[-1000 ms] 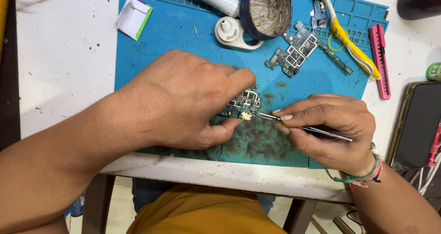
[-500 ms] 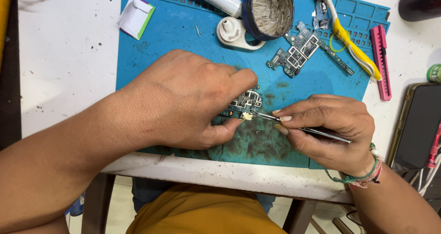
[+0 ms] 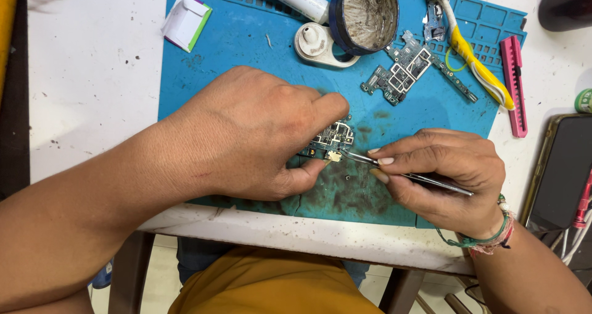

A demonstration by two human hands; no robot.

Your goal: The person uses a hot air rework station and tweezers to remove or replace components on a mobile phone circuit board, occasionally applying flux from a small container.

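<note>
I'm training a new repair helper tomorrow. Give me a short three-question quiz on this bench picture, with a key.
1. True or false: the left hand pins a small circuit board against the blue mat.
2. What does the right hand hold?
A. tweezers
B. a hammer
C. a paintbrush
3. Fill in: the pink cutter lies near the mat's ____ edge in the picture.

Key
1. True: thumb and fingers pinch the board on the mat.
2. A: the tweezers' tip meets the board's lower edge.
3. Right: it lies beside a yellow and white toothbrush.
</note>
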